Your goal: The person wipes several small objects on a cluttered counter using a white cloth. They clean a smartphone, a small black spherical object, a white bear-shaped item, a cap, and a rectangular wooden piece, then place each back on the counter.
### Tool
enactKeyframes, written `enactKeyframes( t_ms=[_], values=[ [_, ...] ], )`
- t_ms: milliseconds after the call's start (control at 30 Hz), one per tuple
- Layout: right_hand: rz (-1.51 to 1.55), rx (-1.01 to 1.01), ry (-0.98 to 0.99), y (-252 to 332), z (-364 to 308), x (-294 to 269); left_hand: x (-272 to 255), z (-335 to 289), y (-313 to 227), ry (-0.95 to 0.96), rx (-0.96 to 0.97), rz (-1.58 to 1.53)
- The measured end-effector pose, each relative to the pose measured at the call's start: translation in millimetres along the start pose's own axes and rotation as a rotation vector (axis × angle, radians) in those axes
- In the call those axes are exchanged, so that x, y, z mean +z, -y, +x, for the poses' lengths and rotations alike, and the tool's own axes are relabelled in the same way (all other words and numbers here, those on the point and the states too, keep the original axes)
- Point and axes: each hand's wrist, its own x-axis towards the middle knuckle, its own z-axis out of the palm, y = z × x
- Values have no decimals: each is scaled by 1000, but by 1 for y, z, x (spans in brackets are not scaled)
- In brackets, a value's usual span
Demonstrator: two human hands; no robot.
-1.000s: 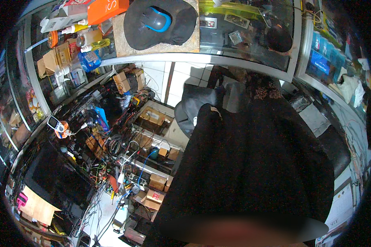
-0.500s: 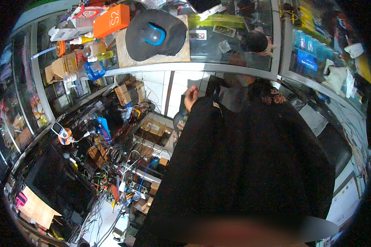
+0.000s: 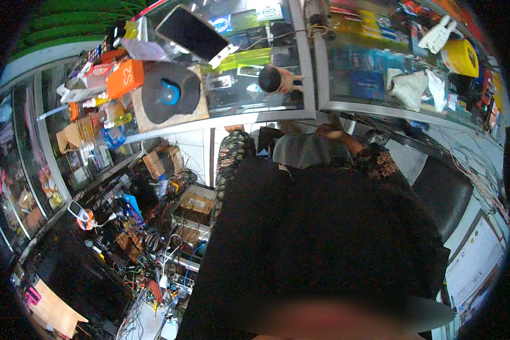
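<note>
My left hand (image 3: 233, 129) shows only as a sliver at the counter's front edge, beyond a camouflage-patterned sleeve (image 3: 230, 161). Its fingers are hidden. My right hand (image 3: 332, 133) is over the grey cloth (image 3: 309, 152) at my lap, just under the counter edge. Its sleeve has a brown floral pattern. The fingers are dim and smeared, and whether they hold anything cannot be made out. On the glass counter nearest my left hand is a black mat (image 3: 175, 105) bearing a black-and-blue computer mouse (image 3: 169, 92). A small dark-haired figurine (image 3: 275, 79) stands nearest my right hand.
A large black-screened phone (image 3: 194, 35) and an orange box (image 3: 124, 78) sit on the counter. To the left are a cluttered bench with tangled cables (image 3: 153, 249) and a dark monitor (image 3: 71, 272). A black chair (image 3: 445, 195) is at the right.
The view has turned right, so the counter things stand farther left. My left hand, earlier showing its fingers, is now mostly hidden. My right hand shows more clearly over the grey cloth.
</note>
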Motion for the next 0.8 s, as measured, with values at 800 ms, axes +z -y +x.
enactKeyframes(
  t_ms=[800],
  values=[
    [-51, -150, 475, -171, -165, -216, 77, -114, -63, 58, -424, -463]
  ],
)
